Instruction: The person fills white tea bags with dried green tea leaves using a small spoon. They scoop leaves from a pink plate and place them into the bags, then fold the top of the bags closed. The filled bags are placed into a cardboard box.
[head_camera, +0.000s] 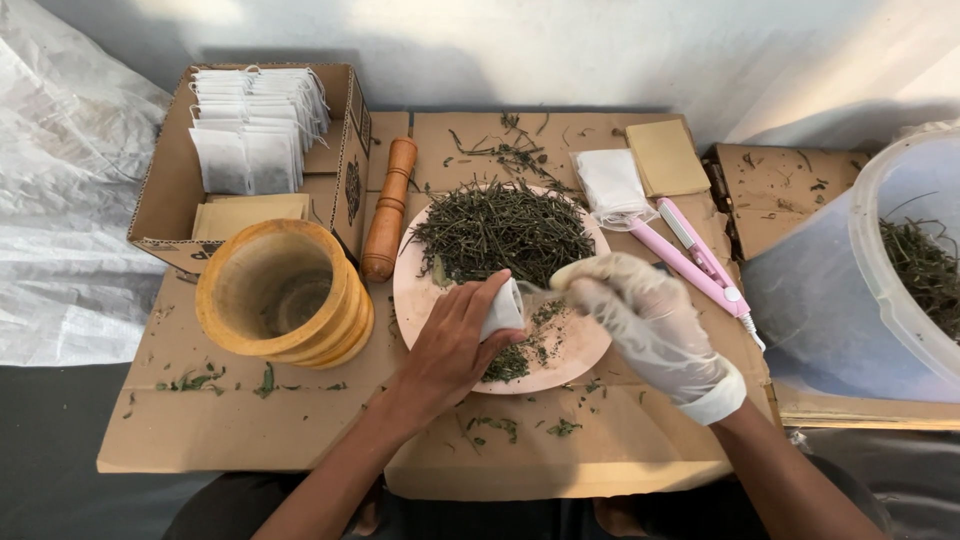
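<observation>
1. The bare left hand (455, 340) pinches a small white filter bag (503, 308) above the pink plate (415, 290).
2. The gloved right hand (645, 320) pinches the bag's opening, fingers together.
3. Dried herb leaves (500, 232) heap on the plate's far half.
4. A wooden mortar (280, 290) stands left of the plate.

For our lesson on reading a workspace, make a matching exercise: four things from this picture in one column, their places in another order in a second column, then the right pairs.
Things:
1. mortar
2. pestle
3. pink sealer
4. white bag

Places:
A. right of the plate
B. held in the left hand
C. between the box and the plate
D. in front of the box, left of the plate

Pairs: 1-D, 2-C, 3-A, 4-B
</observation>
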